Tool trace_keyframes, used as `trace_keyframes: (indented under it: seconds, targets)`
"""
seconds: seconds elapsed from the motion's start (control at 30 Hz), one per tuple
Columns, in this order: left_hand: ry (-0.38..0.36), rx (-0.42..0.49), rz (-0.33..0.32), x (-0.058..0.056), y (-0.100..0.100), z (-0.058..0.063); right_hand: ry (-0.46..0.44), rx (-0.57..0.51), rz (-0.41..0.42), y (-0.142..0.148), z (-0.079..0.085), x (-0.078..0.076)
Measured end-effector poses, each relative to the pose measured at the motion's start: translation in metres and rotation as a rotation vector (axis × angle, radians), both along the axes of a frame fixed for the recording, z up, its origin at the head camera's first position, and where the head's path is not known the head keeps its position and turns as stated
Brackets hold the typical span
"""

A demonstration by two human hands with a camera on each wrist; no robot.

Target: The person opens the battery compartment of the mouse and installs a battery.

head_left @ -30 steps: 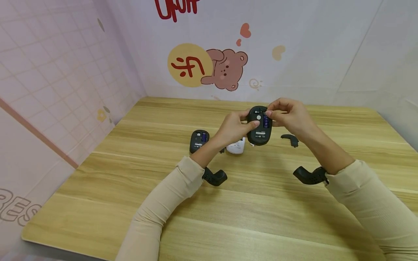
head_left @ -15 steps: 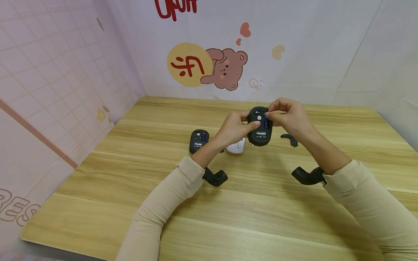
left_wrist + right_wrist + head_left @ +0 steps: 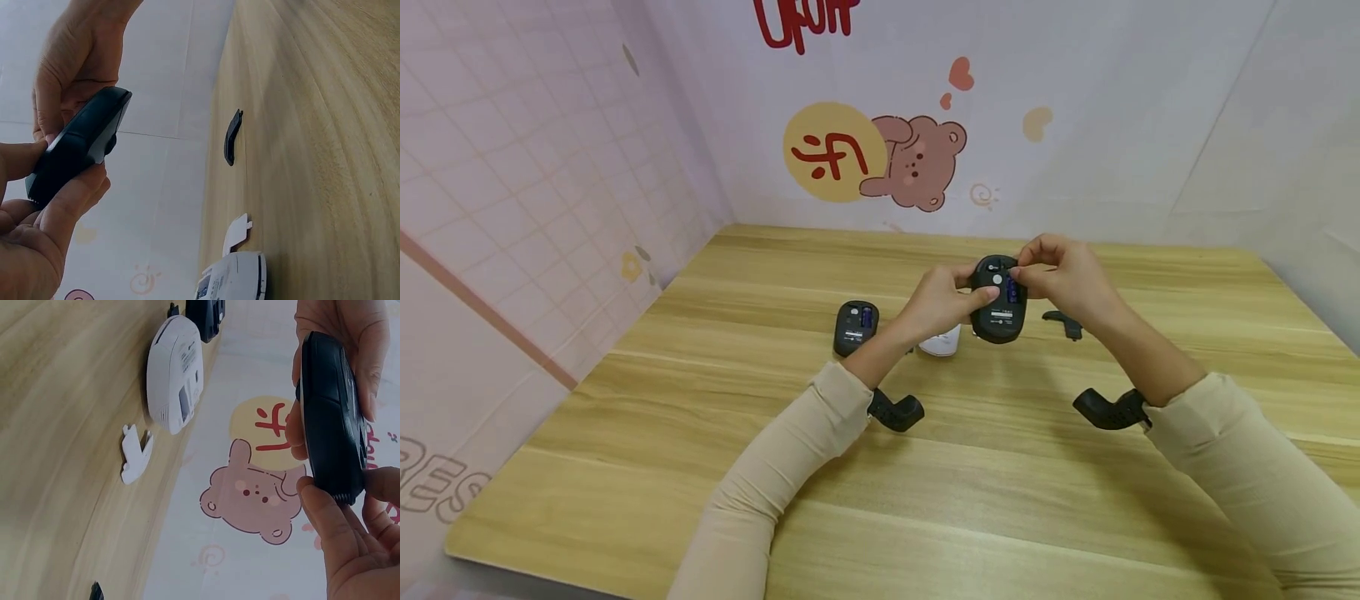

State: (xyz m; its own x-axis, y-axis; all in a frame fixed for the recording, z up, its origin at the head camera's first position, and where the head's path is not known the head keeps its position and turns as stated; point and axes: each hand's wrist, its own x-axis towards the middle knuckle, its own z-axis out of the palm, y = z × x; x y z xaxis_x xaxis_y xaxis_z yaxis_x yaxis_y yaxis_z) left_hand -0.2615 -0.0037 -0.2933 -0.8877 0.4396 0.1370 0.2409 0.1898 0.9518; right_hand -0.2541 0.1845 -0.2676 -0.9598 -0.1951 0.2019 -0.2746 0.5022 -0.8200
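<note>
A black computer mouse [image 3: 997, 308], underside up with a blue battery [image 3: 1012, 289] in its slot, is held above the table. My left hand [image 3: 936, 300] grips its left side, thumb on the underside. With thumb and fingers my right hand [image 3: 1067, 271] pinches the mouse's upper right end, the thumb by the top of the battery slot. The left wrist view shows the mouse [image 3: 78, 144] edge-on between both hands. In the right wrist view, right-hand fingers [image 3: 334, 525] lie at the ribbed end of the mouse [image 3: 331, 419].
Another black mouse [image 3: 854, 327] with a blue battery lies left on the wooden table [image 3: 970, 483]. A white mouse [image 3: 940, 343] lies partly behind my left hand, near a white battery cover [image 3: 135, 453]. A black battery cover [image 3: 1066, 323] lies on the right.
The mouse and both hands sit slightly lower in the head view, along with a small shift of the whole scene. Both hands keep their hold.
</note>
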Motion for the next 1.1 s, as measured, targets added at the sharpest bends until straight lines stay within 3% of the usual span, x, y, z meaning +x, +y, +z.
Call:
trace_keyframes:
  seconds: [0.27, 0.57, 0.9, 1.1]
  targets:
    - [-0.028, 0.036, -0.004, -0.007, 0.011, -0.003, 0.044, -0.065, -0.001, 0.009, -0.005, -0.003]
    - [-0.054, 0.035, 0.067, -0.014, 0.035, -0.003, 0.186, -0.155, -0.155, 0.019, 0.001, -0.002]
    - [0.018, -0.097, 0.158, -0.035, 0.059, -0.025, 0.196, -0.248, -0.168, 0.028, -0.001, -0.002]
    - [0.104, -0.28, 0.177, -0.042, 0.071, -0.042, 0.184, -0.31, -0.148, 0.027, -0.003, -0.002]
